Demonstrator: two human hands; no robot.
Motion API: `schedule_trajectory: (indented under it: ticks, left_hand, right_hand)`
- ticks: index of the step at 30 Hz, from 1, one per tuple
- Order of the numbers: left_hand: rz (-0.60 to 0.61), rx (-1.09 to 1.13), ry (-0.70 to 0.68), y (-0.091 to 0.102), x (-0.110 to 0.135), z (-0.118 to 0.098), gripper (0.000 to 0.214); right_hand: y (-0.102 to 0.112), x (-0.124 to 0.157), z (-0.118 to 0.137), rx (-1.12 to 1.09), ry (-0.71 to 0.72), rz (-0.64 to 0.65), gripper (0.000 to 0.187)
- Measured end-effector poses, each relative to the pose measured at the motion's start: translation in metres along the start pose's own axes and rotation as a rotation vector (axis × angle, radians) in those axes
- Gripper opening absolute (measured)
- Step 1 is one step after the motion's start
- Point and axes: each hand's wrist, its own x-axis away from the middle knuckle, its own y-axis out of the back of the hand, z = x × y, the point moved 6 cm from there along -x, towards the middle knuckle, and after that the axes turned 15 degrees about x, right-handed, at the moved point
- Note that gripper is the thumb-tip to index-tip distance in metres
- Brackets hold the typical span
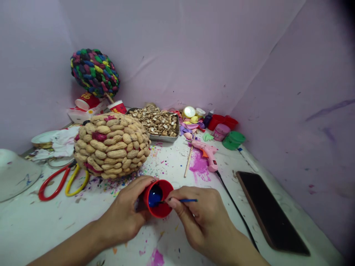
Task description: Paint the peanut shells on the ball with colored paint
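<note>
My left hand is closed round a small red cup tilted toward me, with blue paint inside. My right hand pinches a thin blue-handled brush whose tip dips into the paint. Just behind the cup sits a ball covered in glued peanut shells, with a few pink patches. A second ball painted in many colours stands on a stick at the back left.
A metal tray of peanut shells, a pink glue gun with black cord, a wooden stick, red and yellow scissors, paint pots and a dark phone lie on the paint-spattered white table. Purple walls enclose it.
</note>
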Motion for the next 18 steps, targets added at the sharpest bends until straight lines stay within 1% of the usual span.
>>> schedule_trajectory:
  ticks: [3,8,10,15,18]
  left_hand:
    - [-0.009,0.004,-0.011,0.0,-0.001,-0.002,0.045]
    - [-0.014,0.009,0.022,0.002,-0.004,-0.007,0.033]
    - [-0.017,0.01,0.053,0.002,-0.004,-0.006,0.031]
    - [-0.09,0.04,0.082,0.0,0.0,-0.002,0.041]
    - [-0.108,0.075,0.097,-0.005,0.004,0.003,0.04]
  right_hand:
    - [0.002,0.0,-0.001,0.082,0.016,-0.052,0.021]
    - [-0.004,0.0,-0.004,-0.074,-0.023,0.004,0.02]
    - [-0.004,-0.001,-0.002,-0.074,-0.015,0.002,0.02]
    - [0.009,-0.001,0.007,-0.042,0.08,-0.127,0.018]
    - [0.014,-0.001,0.012,-0.039,0.123,-0.167,0.015]
